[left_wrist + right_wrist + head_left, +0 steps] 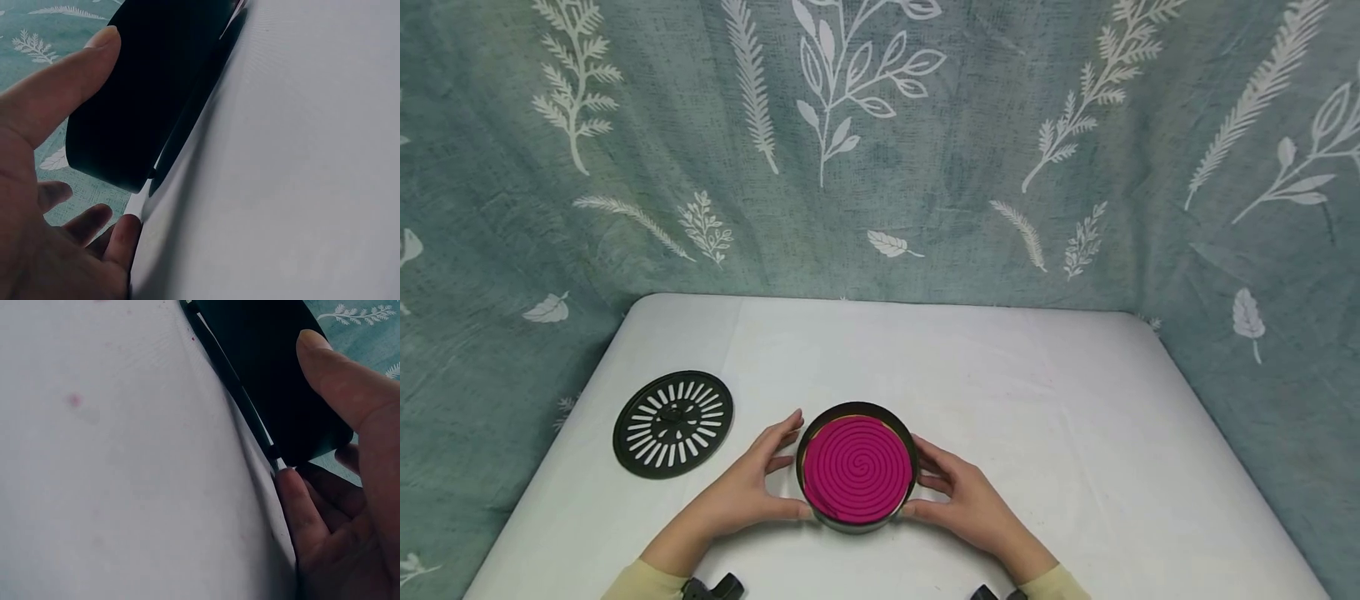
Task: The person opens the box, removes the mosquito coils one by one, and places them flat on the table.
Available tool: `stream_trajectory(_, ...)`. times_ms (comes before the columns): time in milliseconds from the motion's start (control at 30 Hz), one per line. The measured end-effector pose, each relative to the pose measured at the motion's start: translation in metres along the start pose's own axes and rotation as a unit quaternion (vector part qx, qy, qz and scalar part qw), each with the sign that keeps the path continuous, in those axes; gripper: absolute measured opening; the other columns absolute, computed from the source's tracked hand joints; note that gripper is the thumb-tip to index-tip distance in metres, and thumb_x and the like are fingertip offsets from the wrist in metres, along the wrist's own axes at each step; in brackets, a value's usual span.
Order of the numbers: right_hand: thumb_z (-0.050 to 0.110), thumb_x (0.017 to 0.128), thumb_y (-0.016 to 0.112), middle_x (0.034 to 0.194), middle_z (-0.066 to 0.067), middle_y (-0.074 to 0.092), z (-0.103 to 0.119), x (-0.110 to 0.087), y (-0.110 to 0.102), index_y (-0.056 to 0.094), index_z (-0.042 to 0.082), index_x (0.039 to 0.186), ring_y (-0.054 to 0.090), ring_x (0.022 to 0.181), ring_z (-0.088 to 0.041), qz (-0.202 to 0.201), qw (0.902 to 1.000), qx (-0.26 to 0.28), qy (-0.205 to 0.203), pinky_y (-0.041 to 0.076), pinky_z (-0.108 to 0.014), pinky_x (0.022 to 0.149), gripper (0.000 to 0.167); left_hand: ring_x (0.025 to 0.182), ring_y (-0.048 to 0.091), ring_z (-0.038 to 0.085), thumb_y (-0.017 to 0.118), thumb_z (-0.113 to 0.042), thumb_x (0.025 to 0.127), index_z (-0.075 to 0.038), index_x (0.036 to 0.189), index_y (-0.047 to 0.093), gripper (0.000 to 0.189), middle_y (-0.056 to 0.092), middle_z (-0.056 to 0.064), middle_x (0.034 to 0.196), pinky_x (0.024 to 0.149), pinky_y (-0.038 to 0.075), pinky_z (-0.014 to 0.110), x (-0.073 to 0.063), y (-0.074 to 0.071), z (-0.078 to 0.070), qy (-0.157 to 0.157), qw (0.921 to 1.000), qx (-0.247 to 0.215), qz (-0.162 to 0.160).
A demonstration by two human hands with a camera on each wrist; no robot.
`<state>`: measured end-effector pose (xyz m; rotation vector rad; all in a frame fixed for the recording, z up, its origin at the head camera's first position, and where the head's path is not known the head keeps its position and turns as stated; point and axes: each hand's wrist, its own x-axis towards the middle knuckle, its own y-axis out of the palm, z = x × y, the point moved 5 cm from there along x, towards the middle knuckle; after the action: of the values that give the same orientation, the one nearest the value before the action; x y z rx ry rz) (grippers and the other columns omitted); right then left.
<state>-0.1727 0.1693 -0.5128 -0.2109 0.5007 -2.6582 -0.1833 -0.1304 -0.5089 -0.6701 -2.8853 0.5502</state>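
Note:
A round black tin (857, 527) stands on the table, with a magenta mosquito coil (857, 468) inside its rim. My left hand (758, 479) is at its left side. The left thumb reaches the tin's front wall, while the other fingers spread along the left side with gaps between them. From the right, my right hand (958, 492) holds the tin between thumb and bent fingers. Both wrist views show a thumb against the dark wall (144, 94) and fingertips low beside the base. Left of the tin lies a black slotted lid (673, 425).
White cloth covers the table (1037, 400), whose rounded far corners meet a green leaf-patterned curtain (955, 167). Small pink specks (74, 400) mark the cloth in the right wrist view.

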Motion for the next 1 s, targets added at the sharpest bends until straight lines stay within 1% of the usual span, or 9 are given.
stream_trajectory(133, 0.038, 0.073, 0.087, 0.143, 0.006, 0.052, 0.0012, 0.0, 0.0004, 0.041, 0.02, 0.151, 0.051, 0.128, -0.012, -0.017, 0.9995, -0.026, 0.005, 0.05, -0.026, 0.097, 0.092, 0.142, 0.032, 0.022, 0.094, -0.042, 0.062, -0.015, 0.159, 0.021, 0.124, 0.028, 0.004, 0.158, 0.109, 0.04, 0.033, 0.0019, 0.0016, -0.0005, -0.006, 0.9999, 0.014, 0.0)
stream_trajectory(200, 0.04, 0.073, 0.087, 0.142, 0.007, 0.053, 0.0016, 0.0, 0.0013, 0.042, 0.02, 0.151, 0.052, 0.127, -0.012, -0.021, 0.9991, -0.036, 0.004, 0.051, -0.025, 0.096, 0.092, 0.14, 0.035, 0.02, 0.094, -0.043, 0.061, -0.016, 0.158, 0.022, 0.124, 0.029, 0.001, 0.158, 0.11, 0.04, 0.033, 0.0015, 0.0019, 0.0004, -0.018, 0.9997, 0.019, -0.002)
stream_trajectory(300, 0.04, 0.073, 0.087, 0.14, 0.008, 0.054, 0.0022, 0.0001, 0.0029, 0.043, 0.019, 0.15, 0.053, 0.126, -0.011, -0.023, 0.9987, -0.044, 0.008, 0.051, -0.025, 0.095, 0.092, 0.135, 0.043, 0.02, 0.094, -0.044, 0.059, -0.023, 0.158, 0.025, 0.123, 0.03, -0.002, 0.157, 0.11, 0.039, 0.038, -0.0012, 0.0018, 0.0018, -0.044, 0.9987, 0.026, -0.007)
stream_trajectory(367, 0.041, 0.072, 0.087, 0.14, 0.009, 0.054, 0.0026, 0.0, 0.0039, 0.043, 0.019, 0.15, 0.053, 0.125, -0.01, -0.024, 0.9984, -0.05, 0.011, 0.051, -0.024, 0.095, 0.092, 0.133, 0.045, 0.02, 0.094, -0.045, 0.059, -0.025, 0.158, 0.026, 0.121, 0.031, -0.003, 0.157, 0.111, 0.039, 0.04, -0.0026, 0.0019, 0.0026, -0.05, 0.9983, 0.028, -0.007)
stream_trajectory(433, 0.042, 0.072, 0.087, 0.14, 0.009, 0.054, 0.0035, -0.0003, 0.0046, 0.043, 0.019, 0.15, 0.053, 0.125, -0.009, -0.026, 0.9979, -0.057, 0.015, 0.051, -0.024, 0.095, 0.093, 0.134, 0.044, 0.02, 0.094, -0.045, 0.06, -0.026, 0.157, 0.027, 0.12, 0.031, -0.003, 0.157, 0.111, 0.039, 0.04, -0.003, 0.0019, 0.002, -0.048, 0.9984, 0.027, -0.005)
stream_trajectory(533, 0.044, 0.072, 0.086, 0.139, 0.01, 0.054, 0.0054, -0.0006, 0.0058, 0.043, 0.02, 0.15, 0.052, 0.125, -0.009, -0.03, 0.997, -0.07, 0.016, 0.051, -0.024, 0.095, 0.093, 0.139, 0.036, 0.014, 0.093, -0.047, 0.06, -0.025, 0.158, 0.026, 0.121, 0.031, -0.006, 0.157, 0.111, 0.038, 0.035, -0.0022, 0.0015, 0.0016, -0.042, 0.9988, 0.025, -0.001)
stream_trajectory(633, 0.044, 0.073, 0.086, 0.139, 0.011, 0.054, 0.0072, -0.0005, 0.0072, 0.042, 0.02, 0.151, 0.052, 0.126, -0.009, -0.032, 0.9963, -0.078, 0.016, 0.051, -0.024, 0.095, 0.093, 0.14, 0.033, 0.01, 0.094, -0.049, 0.058, -0.026, 0.157, 0.027, 0.122, 0.031, -0.009, 0.156, 0.112, 0.038, 0.033, -0.0019, 0.0004, 0.0019, -0.047, 0.9985, 0.028, -0.004)
stream_trajectory(833, 0.045, 0.073, 0.086, 0.139, 0.011, 0.054, 0.0077, -0.0002, 0.0073, 0.042, 0.021, 0.15, 0.051, 0.126, -0.01, -0.028, 0.9965, -0.077, 0.017, 0.052, -0.025, 0.095, 0.092, 0.139, 0.035, 0.012, 0.093, -0.052, 0.057, -0.027, 0.157, 0.027, 0.122, 0.032, -0.008, 0.156, 0.112, 0.037, 0.036, -0.0016, 0.0004, 0.0013, -0.055, 0.998, 0.031, -0.005)
stream_trajectory(1000, 0.044, 0.074, 0.085, 0.141, 0.009, 0.053, 0.0092, 0.0018, 0.0043, 0.043, 0.02, 0.151, 0.052, 0.127, -0.011, -0.011, 0.9976, -0.065, 0.018, 0.052, -0.026, 0.096, 0.091, 0.136, 0.04, 0.015, 0.093, -0.052, 0.057, -0.03, 0.157, 0.028, 0.121, 0.032, -0.006, 0.155, 0.112, 0.037, 0.037, -0.0026, 0.0005, 0.0008, -0.06, 0.9977, 0.029, -0.01)
